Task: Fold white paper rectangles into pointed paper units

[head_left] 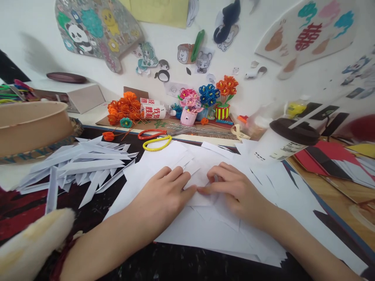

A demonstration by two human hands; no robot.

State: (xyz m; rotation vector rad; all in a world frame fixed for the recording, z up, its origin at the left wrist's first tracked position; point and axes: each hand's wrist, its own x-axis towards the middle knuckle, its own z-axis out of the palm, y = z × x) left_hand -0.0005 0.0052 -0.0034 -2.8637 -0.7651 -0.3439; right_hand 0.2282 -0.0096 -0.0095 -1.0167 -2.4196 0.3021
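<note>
In the head view, my left hand (170, 189) is closed, its bent fingers resting on a small piece of white paper (202, 200). My right hand (231, 187) is curled at the paper's other side, its index fingertip almost meeting my left thumb at the paper's edge. How firmly the fingers grip is partly hidden. Beneath both hands spread larger white paper sheets (181, 230), overlapping each other. Left of them lies a heap of folded white paper strips (88, 162). Scissors with red and yellow handles (157, 143) lie just beyond the sheets.
A white cup (274, 146) with dark lid and straw stands on the right. A round tan container (32, 125) is at far left. Handmade flowers (189, 99) in pots line the back near the wall. Red paper cards (316, 158) lie right. A plush shape (35, 242) sits front left.
</note>
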